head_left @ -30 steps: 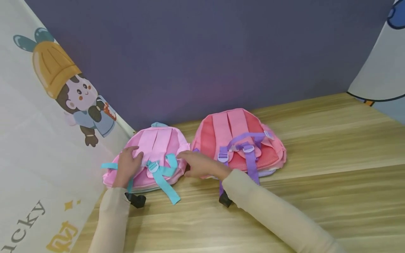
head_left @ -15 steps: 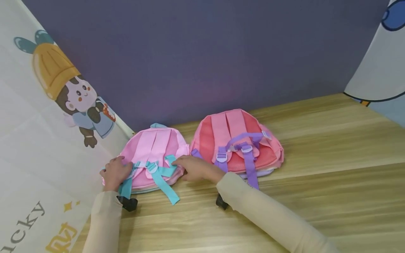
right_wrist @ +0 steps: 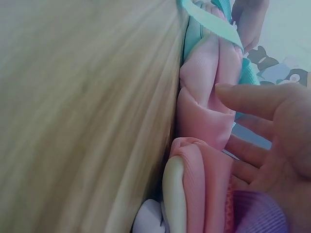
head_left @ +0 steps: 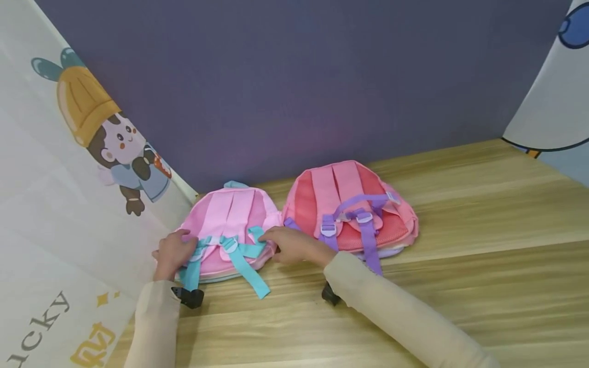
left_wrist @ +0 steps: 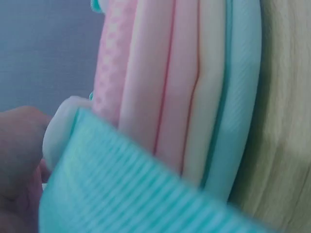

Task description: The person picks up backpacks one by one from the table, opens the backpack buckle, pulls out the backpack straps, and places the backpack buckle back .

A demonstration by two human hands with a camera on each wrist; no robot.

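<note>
A pink backpack (head_left: 232, 210) lies on the table, back panel up, its turquoise straps (head_left: 250, 273) trailing forward. My left hand (head_left: 173, 251) grips its lower left side, fingers over the outer edge. In the left wrist view a turquoise strap (left_wrist: 121, 184) and a white buckle (left_wrist: 63, 126) sit close beside that hand. My right hand (head_left: 291, 244) holds the lower right corner. From the right wrist camera, the right thumb lies against the backpack's side (right_wrist: 204, 92), with the other fingers toward its back panel. Close on the right lies a coral backpack (head_left: 304, 207) with purple straps (head_left: 369, 245).
Both backpacks lie on a wood-grain table (head_left: 276, 322), near a dark upright panel (head_left: 322, 76). A white sheet (head_left: 46, 204) printed with a cartoon child borders the left side. Another printed sheet (head_left: 547, 112) hangs at the right. Black cameras (head_left: 190, 298) are worn at the wrists.
My left hand has moved down and left from the back panel to the backpack's lower left side. The right hand stays at the lower right corner, and the coral backpack has not moved.
</note>
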